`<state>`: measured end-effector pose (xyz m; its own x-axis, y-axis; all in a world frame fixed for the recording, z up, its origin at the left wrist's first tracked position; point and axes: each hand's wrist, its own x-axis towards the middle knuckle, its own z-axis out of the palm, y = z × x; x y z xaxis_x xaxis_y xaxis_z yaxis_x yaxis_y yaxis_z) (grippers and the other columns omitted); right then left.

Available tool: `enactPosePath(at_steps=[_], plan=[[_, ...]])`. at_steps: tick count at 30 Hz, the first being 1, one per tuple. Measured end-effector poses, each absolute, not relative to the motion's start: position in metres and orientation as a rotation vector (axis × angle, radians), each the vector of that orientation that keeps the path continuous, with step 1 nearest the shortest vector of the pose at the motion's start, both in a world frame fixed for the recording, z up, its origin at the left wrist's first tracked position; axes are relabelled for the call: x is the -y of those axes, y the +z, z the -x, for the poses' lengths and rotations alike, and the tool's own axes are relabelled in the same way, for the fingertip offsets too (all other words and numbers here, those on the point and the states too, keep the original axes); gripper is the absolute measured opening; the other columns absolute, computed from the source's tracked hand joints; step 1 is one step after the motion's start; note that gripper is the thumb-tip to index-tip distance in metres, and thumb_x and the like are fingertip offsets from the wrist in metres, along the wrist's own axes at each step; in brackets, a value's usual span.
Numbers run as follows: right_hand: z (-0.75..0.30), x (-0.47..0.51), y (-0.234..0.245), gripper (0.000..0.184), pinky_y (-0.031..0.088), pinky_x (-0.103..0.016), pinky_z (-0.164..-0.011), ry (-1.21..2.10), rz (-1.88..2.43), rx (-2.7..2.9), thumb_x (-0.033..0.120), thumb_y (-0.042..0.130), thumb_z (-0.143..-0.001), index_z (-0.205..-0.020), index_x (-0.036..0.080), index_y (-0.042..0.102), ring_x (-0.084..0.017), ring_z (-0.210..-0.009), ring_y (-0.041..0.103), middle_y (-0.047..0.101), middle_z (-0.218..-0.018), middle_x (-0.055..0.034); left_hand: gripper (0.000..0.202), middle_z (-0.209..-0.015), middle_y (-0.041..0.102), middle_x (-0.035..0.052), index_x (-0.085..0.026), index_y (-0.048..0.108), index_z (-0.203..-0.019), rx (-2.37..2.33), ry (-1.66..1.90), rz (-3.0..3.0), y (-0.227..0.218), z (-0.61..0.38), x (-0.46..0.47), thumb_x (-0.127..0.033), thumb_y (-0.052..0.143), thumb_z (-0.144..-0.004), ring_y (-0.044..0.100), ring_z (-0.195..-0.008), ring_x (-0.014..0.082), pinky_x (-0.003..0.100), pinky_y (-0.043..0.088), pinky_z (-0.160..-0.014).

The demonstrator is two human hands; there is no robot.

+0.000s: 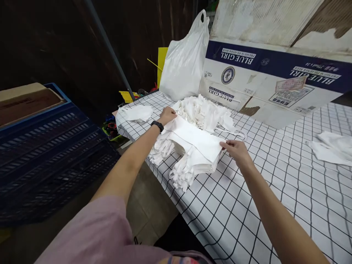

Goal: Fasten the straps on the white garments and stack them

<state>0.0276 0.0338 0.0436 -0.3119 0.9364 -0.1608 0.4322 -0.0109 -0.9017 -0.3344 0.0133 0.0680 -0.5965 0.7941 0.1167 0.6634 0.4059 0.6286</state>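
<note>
A grid-patterned table [233, 209] bears a white stack [196, 137], loose heap [199, 110], bag [184, 66] and carton [244, 82].

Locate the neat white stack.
Head view, centre: the stack lies on the checked cloth, between left hand and right hand, nearer than the loose pile.

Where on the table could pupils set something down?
Bare tablecloth lies between the right hand, the cardboard box and the far-right white pieces; a smaller patch separates the white stack from the right forearm. It is crowded around the left hand, near stack, tangled heap and plastic bag.
</note>
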Motion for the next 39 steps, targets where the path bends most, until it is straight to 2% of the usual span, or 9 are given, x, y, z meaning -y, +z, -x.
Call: enactPosePath(at_steps=[4,8,12,16,20,24,28,34,39], plan=[[-0.023,-0.044,0.041,0.026,0.038,-0.032,-0.057,1.069,1.539,1.849,0.041,0.071,-0.076,-0.062,0.019,0.067,-0.013,-0.052,0.041,0.060,-0.058,-0.0016,0.004,-0.085,0.072,0.0043,-0.019,0.070,-0.078,-2.500,0.817,-1.359,0.057,0.334,-0.018,-0.017,0.069,-0.075,0.062,-0.095,0.0225,0.035,0.050,-0.088],[-0.018,-0.048,0.034,0.022,0.042,-0.034,-0.066,1.013,1.537,1.888,0.036,0.070,-0.078,-0.063,0.020,0.065,-0.016,-0.055,0.048,0.065,-0.060,-0.0029,0.007,-0.100,0.073,0.0078,-0.019,0.068,-0.088,-2.522,0.687,-1.487,0.048,0.330,-0.013,-0.020,0.061,-0.087,0.062,-0.105,0.0265,0.043,0.044,-0.100],[-0.022,-0.051,0.032,0.023,0.043,-0.034,-0.065,0.947,1.550,2.003,0.040,0.070,-0.082,-0.069,0.022,0.064,-0.018,-0.058,0.054,0.066,-0.061,-0.0030,0.018,-0.119,0.070,0.0111,-0.022,0.064,-0.109,-2.514,0.579,-1.651,0.047,0.327,-0.001,-0.023,0.055,-0.094,0.056,-0.122,0.0319,0.048,0.036,-0.108],[-0.021,-0.067,0.037,0.027,0.045,-0.034,-0.067,0.833,1.541,2.050,0.043,0.065,-0.089,-0.072,0.023,0.061,-0.022,-0.069,0.062,0.069,-0.071,-0.0065,0.033,-0.126,0.066,0.0158,-0.020,0.059,-0.127,-2.529,0.537,-1.747,0.058,0.324,0.004,-0.027,0.052,-0.095,0.054,-0.125,0.0356,0.051,0.039,-0.105],[0.013,-0.097,0.043,0.018,0.047,-0.033,-0.078,0.743,1.489,2.107,0.031,0.056,-0.096,-0.083,0.021,0.063,-0.024,-0.089,0.067,0.074,-0.091,-0.0095,0.031,-0.124,0.067,0.0160,-0.018,0.065,-0.119,-2.484,0.513,-1.918,0.074,0.305,-0.012,-0.027,0.044,-0.098,0.052,-0.126,0.0350,0.050,0.040,-0.106],[0.071,-0.129,0.043,0.015,0.048,-0.033,-0.088,0.712,1.508,2.190,0.021,0.060,-0.092,-0.104,0.017,0.067,-0.028,-0.109,0.066,0.072,-0.110,-0.0141,0.026,-0.115,0.071,0.0116,-0.019,0.072,-0.102,-2.274,0.351,-2.138,0.082,0.272,-0.051,-0.022,0.047,-0.096,0.059,-0.117,0.0291,0.042,0.044,-0.103],[0.104,-0.145,0.034,0.034,0.049,-0.038,-0.090,0.712,1.585,2.206,0.023,0.071,-0.085,-0.117,0.014,0.065,-0.034,-0.113,0.065,0.067,-0.124,-0.0213,0.036,-0.130,0.066,0.0157,-0.017,0.069,-0.121,-2.153,0.205,-2.278,0.079,0.244,-0.090,-0.013,0.054,-0.088,0.053,-0.127,0.0330,0.045,0.044,-0.102],[0.081,-0.150,0.026,0.013,0.048,-0.033,-0.079,0.797,1.514,2.108,0.017,0.061,-0.082,-0.088,0.018,0.072,-0.029,-0.099,0.069,0.075,-0.097,-0.0136,0.038,-0.132,0.064,0.0140,-0.021,0.072,-0.110,-1.951,0.106,-2.380,0.065,0.225,-0.119,-0.009,0.072,-0.074,0.048,-0.133,0.0357,0.054,0.035,-0.112],[0.057,-0.158,0.057,0.011,0.047,-0.028,-0.071,0.963,1.343,1.902,0.023,0.058,-0.076,-0.066,0.021,0.061,-0.024,-0.085,0.065,0.067,-0.070,-0.0049,0.045,-0.135,0.060,0.0176,-0.018,0.070,-0.110,-1.918,0.329,-2.320,0.071,0.217,-0.124,-0.016,0.081,-0.066,0.044,-0.136,0.0414,0.060,0.034,-0.110]])
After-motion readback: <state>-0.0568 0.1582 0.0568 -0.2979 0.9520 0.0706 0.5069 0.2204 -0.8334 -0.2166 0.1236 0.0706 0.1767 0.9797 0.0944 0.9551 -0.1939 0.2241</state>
